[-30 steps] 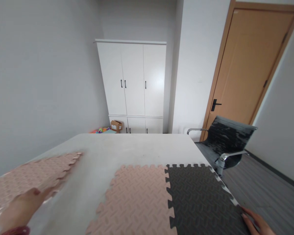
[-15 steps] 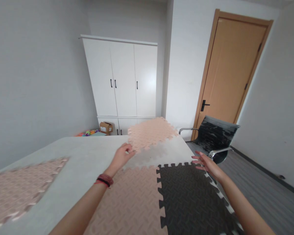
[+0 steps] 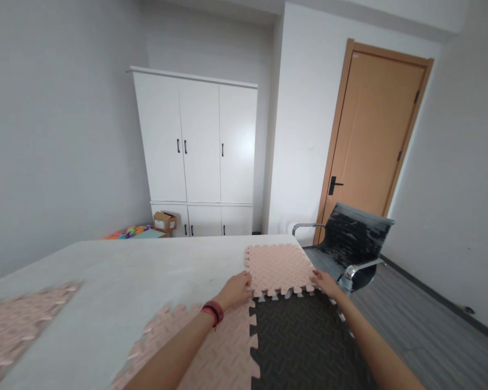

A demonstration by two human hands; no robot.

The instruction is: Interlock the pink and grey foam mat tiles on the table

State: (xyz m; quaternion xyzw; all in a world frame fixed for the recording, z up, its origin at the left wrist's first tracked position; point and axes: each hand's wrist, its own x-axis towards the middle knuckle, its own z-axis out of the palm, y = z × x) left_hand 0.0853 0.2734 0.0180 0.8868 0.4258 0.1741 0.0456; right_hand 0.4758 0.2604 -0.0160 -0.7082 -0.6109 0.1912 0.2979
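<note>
A pink foam mat tile (image 3: pixel 280 266) with toothed edges lies at the far right of the table, its near edge against the far teeth of a black foam mat tile (image 3: pixel 305 336). My left hand (image 3: pixel 239 288) grips the far tile's near left corner, fingers curled. At the near right corner my right hand (image 3: pixel 323 281) pinches the same tile. White gaps show between some teeth along the seam. Another pink tile (image 3: pixel 223 346) is joined to the black tile's left side, partly hidden under my left forearm.
A separate pink tile (image 3: pixel 20 319) lies on the left of the white table (image 3: pixel 146 265). Past the table's right edge stands a black chair (image 3: pixel 353 238) with metal arms. Behind are a white cabinet (image 3: pixel 203 146), a cardboard box (image 3: pixel 165 221) and a wooden door (image 3: pixel 374 141).
The far pink tile has come down from a raised, tilted position to the black tile's far edge. My left hand moved right, and my right hand closed on its near right corner.
</note>
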